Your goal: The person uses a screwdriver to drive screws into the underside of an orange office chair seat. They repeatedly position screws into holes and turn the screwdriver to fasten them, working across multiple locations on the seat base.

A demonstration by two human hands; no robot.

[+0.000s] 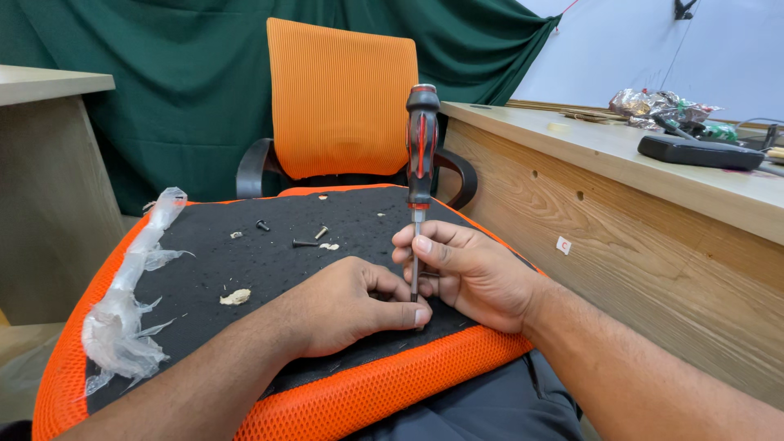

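Note:
A screwdriver [421, 147] with a black and red handle stands upright, its tip down on the black underside of an orange chair seat [245, 269]. My right hand [469, 273] pinches its metal shaft just above the tip. My left hand [347, 306] rests on the seat beside it, fingers curled and pressed at the base of the shaft. Whether something small sits under my left fingertips is hidden. Loose dark screws [305, 242] lie further up the black panel.
Torn clear plastic wrap [131, 302] hangs along the seat's left edge. An orange office chair [343, 98] stands behind, before a green curtain. A wooden desk [621, 155] on the right carries a black device and clutter. Another wooden desk [49, 163] stands left.

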